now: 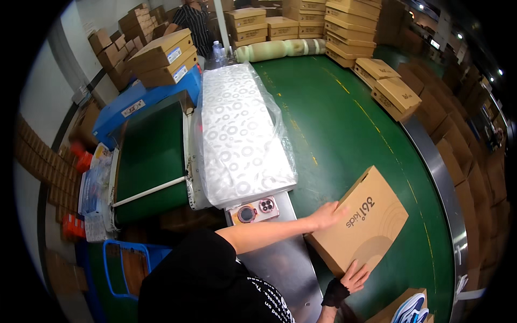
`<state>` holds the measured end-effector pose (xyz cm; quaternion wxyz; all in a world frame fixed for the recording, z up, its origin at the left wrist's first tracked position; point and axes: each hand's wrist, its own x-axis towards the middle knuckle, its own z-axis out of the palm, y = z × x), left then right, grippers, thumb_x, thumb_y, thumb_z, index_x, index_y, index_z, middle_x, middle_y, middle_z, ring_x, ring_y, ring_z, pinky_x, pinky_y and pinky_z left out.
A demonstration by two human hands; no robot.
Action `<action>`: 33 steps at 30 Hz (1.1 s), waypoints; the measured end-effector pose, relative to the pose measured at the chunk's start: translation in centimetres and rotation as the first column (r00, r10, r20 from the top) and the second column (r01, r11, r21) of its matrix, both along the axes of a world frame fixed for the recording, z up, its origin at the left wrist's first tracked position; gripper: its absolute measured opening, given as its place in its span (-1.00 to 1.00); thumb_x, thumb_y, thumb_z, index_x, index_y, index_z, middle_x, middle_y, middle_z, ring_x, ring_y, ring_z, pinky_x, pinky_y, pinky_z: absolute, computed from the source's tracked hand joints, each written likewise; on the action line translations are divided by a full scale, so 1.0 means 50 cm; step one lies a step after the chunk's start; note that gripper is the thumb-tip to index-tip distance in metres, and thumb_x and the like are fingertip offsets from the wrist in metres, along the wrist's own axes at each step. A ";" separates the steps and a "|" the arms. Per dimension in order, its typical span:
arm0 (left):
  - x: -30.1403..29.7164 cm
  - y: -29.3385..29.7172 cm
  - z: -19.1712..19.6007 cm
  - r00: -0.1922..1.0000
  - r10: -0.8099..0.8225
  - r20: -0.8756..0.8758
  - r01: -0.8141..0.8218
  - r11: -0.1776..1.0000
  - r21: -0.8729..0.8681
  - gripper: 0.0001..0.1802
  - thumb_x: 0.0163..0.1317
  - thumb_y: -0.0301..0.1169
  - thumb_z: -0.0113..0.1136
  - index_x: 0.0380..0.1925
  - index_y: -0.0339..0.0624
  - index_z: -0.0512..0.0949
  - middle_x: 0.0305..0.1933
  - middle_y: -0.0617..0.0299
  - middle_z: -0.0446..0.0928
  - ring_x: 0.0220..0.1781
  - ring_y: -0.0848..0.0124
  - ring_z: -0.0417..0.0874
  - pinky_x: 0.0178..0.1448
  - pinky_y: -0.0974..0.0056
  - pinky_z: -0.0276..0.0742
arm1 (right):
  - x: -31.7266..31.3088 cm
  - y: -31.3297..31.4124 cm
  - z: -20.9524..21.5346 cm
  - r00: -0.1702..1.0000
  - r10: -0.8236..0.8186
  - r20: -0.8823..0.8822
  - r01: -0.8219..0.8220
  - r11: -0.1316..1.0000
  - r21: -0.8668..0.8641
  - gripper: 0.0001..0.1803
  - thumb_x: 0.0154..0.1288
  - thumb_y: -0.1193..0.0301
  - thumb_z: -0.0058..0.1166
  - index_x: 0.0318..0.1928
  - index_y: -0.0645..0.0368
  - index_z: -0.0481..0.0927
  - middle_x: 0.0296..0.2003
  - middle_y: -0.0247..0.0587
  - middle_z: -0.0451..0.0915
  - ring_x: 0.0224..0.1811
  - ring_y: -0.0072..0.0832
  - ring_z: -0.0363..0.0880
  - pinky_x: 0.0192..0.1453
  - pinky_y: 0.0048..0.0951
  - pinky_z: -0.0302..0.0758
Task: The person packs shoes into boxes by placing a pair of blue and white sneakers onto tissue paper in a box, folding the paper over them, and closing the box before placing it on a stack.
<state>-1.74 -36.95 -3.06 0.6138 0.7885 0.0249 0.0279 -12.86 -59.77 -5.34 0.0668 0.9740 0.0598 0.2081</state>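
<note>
A brown cardboard shoe box (pixel 362 220), its lid closed, sits at an angle on the right side of the green conveyor belt (pixel 328 118). My left hand (pixel 327 216) grips its left edge, the fingertips blurred on the lid. On the near edge my right hand (pixel 354 278), a black band at the wrist, holds the box with fingers on top and the thumb hidden. At the lower edge, a white and blue sneaker (pixel 410 309) lies by an open cardboard box (pixel 385 314), partly cut off.
Beside the belt lies a plastic-wrapped stack of patterned white paper (pixel 237 124), with a phone (pixel 254 211) at its near end. Shoe boxes (pixel 396 96) stand along the far right. A smaller conveyor (pixel 151 156) and blue chair (pixel 121 269) are left. A person (pixel 193 27) stands behind.
</note>
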 end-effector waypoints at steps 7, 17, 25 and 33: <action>0.011 0.028 -0.033 0.943 -0.180 -0.280 0.200 0.979 0.045 -0.27 0.10 0.06 -0.05 0.03 -0.39 0.25 0.04 -0.20 0.32 0.08 0.13 0.37 0.09 0.13 0.29 | -0.003 0.010 0.044 0.985 0.005 -0.174 0.001 1.000 0.031 -0.34 0.01 0.59 -0.20 0.19 -0.18 0.20 0.23 -0.04 0.05 0.28 -0.04 -0.03 0.10 -0.03 0.15; -0.030 0.057 0.046 0.732 -0.587 -0.346 0.019 0.525 -0.851 -0.36 0.02 0.00 0.04 0.02 -0.22 0.34 0.00 0.11 0.42 -0.03 0.38 0.46 0.03 0.30 0.36 | 0.018 -0.035 0.189 0.929 0.277 0.244 -0.303 0.950 0.078 -0.72 0.17 0.51 -0.17 -0.11 0.26 0.49 -0.02 0.02 0.40 -0.01 -0.16 0.40 0.06 -0.38 0.34; -0.278 0.338 0.129 0.970 -0.205 -0.132 -0.018 0.480 -0.877 -0.54 0.14 -0.21 -0.14 -0.09 -0.35 0.39 -0.18 0.04 0.50 -0.19 0.31 0.55 -0.12 0.26 0.47 | -0.250 -0.021 0.154 0.994 -0.003 0.107 -0.063 0.791 0.609 -0.50 0.02 0.29 0.11 -0.09 0.42 0.42 -0.22 0.09 0.48 -0.21 -0.18 0.49 -0.08 -0.33 0.44; -0.506 0.588 0.147 0.792 0.604 -0.095 -0.303 0.253 -0.919 -0.37 0.08 0.01 -0.13 0.08 -0.15 0.22 0.05 0.03 0.31 0.08 0.21 0.35 0.10 0.04 0.30 | -0.239 0.043 0.090 0.978 0.079 -0.195 0.082 0.711 0.699 -0.55 0.04 0.32 0.08 -0.11 0.40 0.43 -0.24 0.08 0.48 -0.22 -0.19 0.49 -0.10 -0.34 0.44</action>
